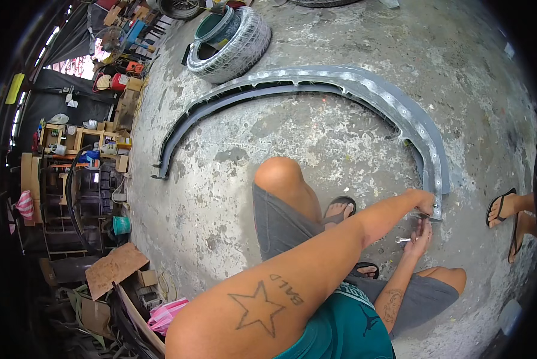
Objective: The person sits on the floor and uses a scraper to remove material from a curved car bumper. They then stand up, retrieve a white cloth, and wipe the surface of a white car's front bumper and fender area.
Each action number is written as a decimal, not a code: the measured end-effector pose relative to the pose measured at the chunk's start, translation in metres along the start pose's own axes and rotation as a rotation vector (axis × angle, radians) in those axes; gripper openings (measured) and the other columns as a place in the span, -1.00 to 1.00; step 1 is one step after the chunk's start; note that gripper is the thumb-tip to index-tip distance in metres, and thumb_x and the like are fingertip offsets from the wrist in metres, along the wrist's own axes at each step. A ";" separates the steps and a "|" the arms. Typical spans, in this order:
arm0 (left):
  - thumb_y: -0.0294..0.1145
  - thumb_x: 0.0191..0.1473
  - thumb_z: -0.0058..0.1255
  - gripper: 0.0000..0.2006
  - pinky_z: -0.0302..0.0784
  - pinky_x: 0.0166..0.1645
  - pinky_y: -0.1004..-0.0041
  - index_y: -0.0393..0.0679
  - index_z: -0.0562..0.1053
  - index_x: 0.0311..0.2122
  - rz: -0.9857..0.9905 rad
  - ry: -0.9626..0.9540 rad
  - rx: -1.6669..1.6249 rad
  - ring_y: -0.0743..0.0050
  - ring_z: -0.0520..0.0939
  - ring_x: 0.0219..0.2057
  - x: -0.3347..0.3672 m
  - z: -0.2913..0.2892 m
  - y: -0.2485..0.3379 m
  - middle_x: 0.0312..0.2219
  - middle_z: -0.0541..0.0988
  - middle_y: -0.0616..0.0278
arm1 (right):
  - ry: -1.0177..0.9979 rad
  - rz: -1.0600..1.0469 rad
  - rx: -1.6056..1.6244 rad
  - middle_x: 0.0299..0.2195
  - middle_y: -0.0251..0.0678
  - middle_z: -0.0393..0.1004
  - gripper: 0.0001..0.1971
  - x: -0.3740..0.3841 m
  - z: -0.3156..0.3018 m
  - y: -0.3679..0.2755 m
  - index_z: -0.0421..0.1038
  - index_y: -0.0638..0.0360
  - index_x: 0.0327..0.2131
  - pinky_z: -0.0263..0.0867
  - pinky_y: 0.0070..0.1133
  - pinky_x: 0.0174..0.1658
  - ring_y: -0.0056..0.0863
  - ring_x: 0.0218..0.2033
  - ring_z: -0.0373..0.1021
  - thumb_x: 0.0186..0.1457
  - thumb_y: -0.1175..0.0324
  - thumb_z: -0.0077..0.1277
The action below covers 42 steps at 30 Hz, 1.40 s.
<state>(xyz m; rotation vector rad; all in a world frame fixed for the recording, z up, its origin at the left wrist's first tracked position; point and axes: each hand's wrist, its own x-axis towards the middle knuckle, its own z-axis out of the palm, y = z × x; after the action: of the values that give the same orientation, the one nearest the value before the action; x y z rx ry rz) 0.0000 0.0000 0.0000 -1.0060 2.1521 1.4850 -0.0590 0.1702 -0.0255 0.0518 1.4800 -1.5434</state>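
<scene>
A long, curved grey fender flare [400, 110] lies on the floor ahead of my knees, its pale inner flange dotted with a row of fasteners. My left hand [422, 201] is closed on its near right end, fingers curled down and partly hidden. Just below, my right hand [421, 238] reaches up with bent fingers to the same end. A small shiny silver piece [404, 240] shows beside the right fingers; I cannot tell whether they hold it. What lies between the fingertips is too small to make out.
A tire [238, 54] with a green bucket [217, 27] on it stands beyond the flare. Another person's sandalled feet [505, 209] are at the right. Along the left are cluttered shelves [77, 143], a teal container [121, 225] and a cardboard sheet [116, 269].
</scene>
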 end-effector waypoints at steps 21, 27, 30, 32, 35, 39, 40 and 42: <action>0.00 -0.08 0.13 -0.51 0.49 -0.14 0.21 -0.30 0.55 -0.26 0.219 0.066 0.046 -0.01 0.62 -0.25 0.000 -0.007 -0.002 -0.32 0.60 -0.16 | 0.063 0.090 0.281 -0.27 -0.42 0.50 -0.73 -0.030 0.025 -0.020 0.35 0.09 -0.16 -0.01 -0.77 -0.64 -0.59 -0.31 0.49 0.11 0.25 0.11; 0.00 -0.05 0.11 -0.53 0.49 -0.16 0.24 -0.30 0.54 -0.29 0.243 0.063 0.054 0.02 0.62 -0.28 -0.002 -0.008 -0.006 -0.35 0.60 -0.14 | 0.095 0.175 0.302 -0.27 -0.39 0.49 -0.70 -0.029 0.029 -0.015 0.36 0.10 -0.16 -0.01 -0.77 -0.63 -0.58 -0.32 0.49 0.10 0.19 0.09; 0.01 -0.04 0.09 -0.54 0.48 -0.17 0.24 -0.29 0.54 -0.32 0.226 0.040 0.035 0.02 0.61 -0.30 -0.006 -0.011 0.000 -0.39 0.60 -0.13 | 0.056 0.094 0.276 -0.29 -0.42 0.50 -0.71 -0.028 0.024 -0.011 0.38 0.10 -0.19 0.01 -0.76 -0.62 -0.59 -0.32 0.48 0.12 0.15 0.07; -0.04 -0.07 0.10 -0.55 0.50 -0.13 0.24 -0.30 0.54 -0.27 0.180 0.022 0.047 -0.02 0.62 -0.27 -0.009 -0.014 0.006 -0.36 0.60 -0.16 | 0.017 0.234 0.414 -0.31 -0.43 0.50 -0.74 -0.030 0.022 -0.020 0.38 0.10 -0.19 0.02 -0.75 -0.60 -0.61 -0.32 0.48 0.11 0.20 0.10; -0.05 -0.06 0.08 -0.55 0.50 -0.12 0.23 -0.31 0.54 -0.27 0.221 0.021 0.045 -0.03 0.62 -0.26 -0.007 -0.014 0.006 -0.36 0.60 -0.16 | 0.067 0.229 0.355 -0.30 -0.42 0.48 -0.74 -0.028 0.024 -0.020 0.37 0.11 -0.19 0.01 -0.75 -0.62 -0.58 -0.31 0.48 0.10 0.24 0.11; -0.05 -0.06 0.07 -0.55 0.50 -0.13 0.24 -0.31 0.54 -0.28 0.233 0.113 0.039 -0.03 0.62 -0.27 0.003 -0.007 -0.009 -0.36 0.60 -0.15 | 0.105 0.080 0.262 -0.29 -0.39 0.51 -0.79 -0.041 0.038 -0.024 0.38 0.14 -0.21 -0.01 -0.81 -0.65 -0.60 -0.29 0.48 0.13 0.29 0.09; -0.06 -0.06 0.08 -0.56 0.50 -0.14 0.24 -0.31 0.54 -0.28 0.236 0.116 0.040 -0.02 0.62 -0.28 0.003 -0.006 -0.008 -0.37 0.60 -0.15 | 0.087 0.106 0.311 -0.28 -0.38 0.51 -0.79 -0.040 0.036 -0.025 0.38 0.15 -0.21 -0.01 -0.81 -0.65 -0.61 -0.29 0.47 0.12 0.31 0.10; -0.07 -0.07 0.10 -0.57 0.50 -0.15 0.26 -0.31 0.54 -0.30 0.213 0.087 0.018 -0.01 0.62 -0.29 0.001 -0.008 -0.001 -0.37 0.60 -0.14 | 0.052 0.158 0.411 -0.28 -0.38 0.51 -0.79 -0.036 0.029 -0.029 0.37 0.16 -0.21 -0.02 -0.81 -0.65 -0.62 -0.27 0.47 0.10 0.36 0.12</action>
<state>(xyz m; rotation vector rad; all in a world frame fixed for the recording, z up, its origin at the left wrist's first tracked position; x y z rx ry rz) 0.0014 -0.0077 0.0018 -0.8733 2.3938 1.5368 -0.0418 0.1620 0.0256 0.4420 1.1460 -1.7008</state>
